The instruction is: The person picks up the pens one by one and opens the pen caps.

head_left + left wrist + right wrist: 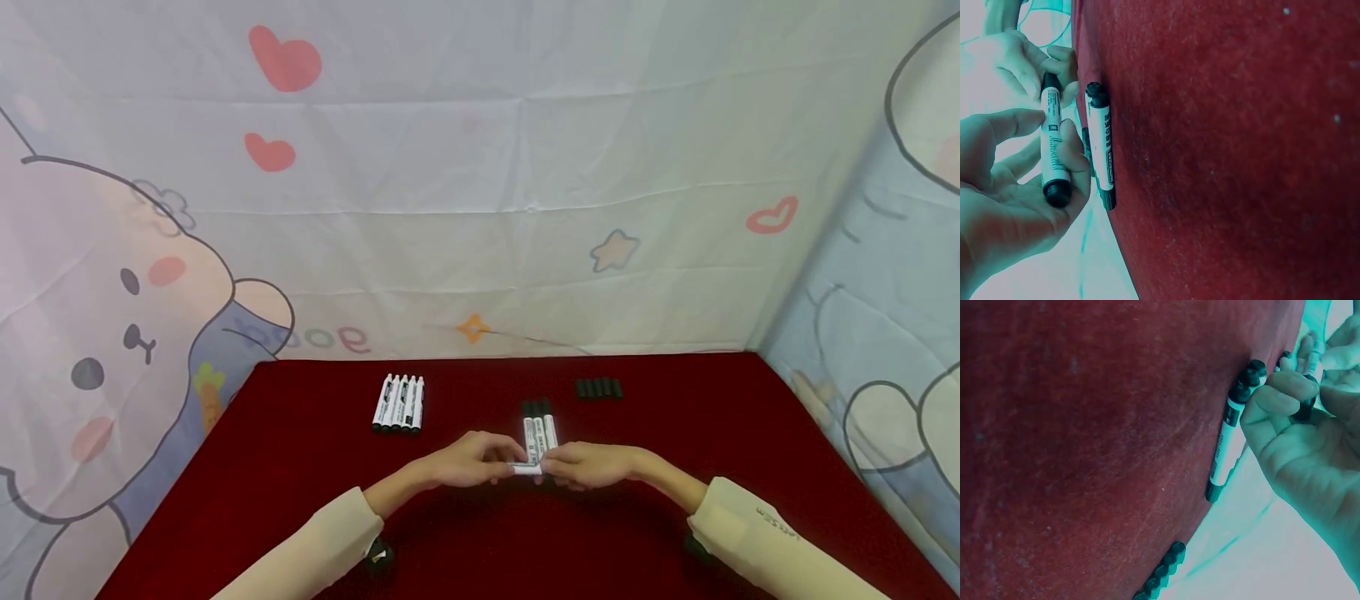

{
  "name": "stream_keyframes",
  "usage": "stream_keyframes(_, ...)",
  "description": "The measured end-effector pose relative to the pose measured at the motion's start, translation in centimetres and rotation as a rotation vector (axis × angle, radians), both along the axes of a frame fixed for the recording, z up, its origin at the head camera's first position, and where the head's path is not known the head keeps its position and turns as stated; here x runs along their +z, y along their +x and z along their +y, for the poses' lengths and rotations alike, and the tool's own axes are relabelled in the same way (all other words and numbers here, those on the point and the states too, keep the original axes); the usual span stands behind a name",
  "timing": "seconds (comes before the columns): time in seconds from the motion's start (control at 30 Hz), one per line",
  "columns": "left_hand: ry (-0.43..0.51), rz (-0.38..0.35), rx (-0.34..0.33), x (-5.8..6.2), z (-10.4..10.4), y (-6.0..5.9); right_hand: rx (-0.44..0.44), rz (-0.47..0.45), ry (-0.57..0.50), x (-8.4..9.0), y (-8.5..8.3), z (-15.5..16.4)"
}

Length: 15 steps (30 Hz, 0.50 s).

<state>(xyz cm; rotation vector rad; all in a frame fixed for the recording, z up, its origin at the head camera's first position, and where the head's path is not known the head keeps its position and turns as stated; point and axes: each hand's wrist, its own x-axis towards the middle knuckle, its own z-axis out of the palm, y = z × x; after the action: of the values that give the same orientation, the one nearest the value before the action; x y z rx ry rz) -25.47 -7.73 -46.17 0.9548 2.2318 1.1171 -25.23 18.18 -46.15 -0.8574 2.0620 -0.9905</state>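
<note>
- Step in hand, by the look of it: capping or uncapping one marker (527, 468), held crosswise between both hands just above the red table (300, 467).
- Left hand (468, 460) curled round the marker's barrel, thumb and fingers pinching it; in the left wrist view a black end sits down in the palm.
- Right hand (588, 465) clamped on the other end, fingertips (1285, 384) pinched round a dark cap.
- Next move likely calls for a straight push or pull along the barrel, grip kept firm on both ends.
- Marker: white barrel with black print, black at both ends.
- Two more markers (540, 429) lying side by side just beyond the hands, black caps pointing away.
- Row of markers (399, 403) further left; row of loose black caps (598, 388) further right, well apart.
</note>
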Motion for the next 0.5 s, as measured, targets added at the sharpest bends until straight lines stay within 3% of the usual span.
stream_keyframes(0.13, -0.032, 0.136, -0.056, -0.2, 0.1, 0.3, 0.006, 0.013, 0.031, -0.3, 0.4, -0.1)
stream_keyframes(0.27, -0.050, 0.265, -0.090, -0.5, -0.1, 0.5, 0.031, 0.137, 0.005, -0.7, 0.4, 0.0)
stream_keyframes(0.4, -0.094, 0.353, -0.055, -0.7, -0.1, 0.4, 0.025, 0.277, -0.027, -1.0, 0.2, 0.2)
stream_keyframes(0.5, -0.133, 0.421, -0.037, -0.9, -0.1, 0.5, 0.012, 0.322, -0.051, -1.1, 0.1, 0.3)
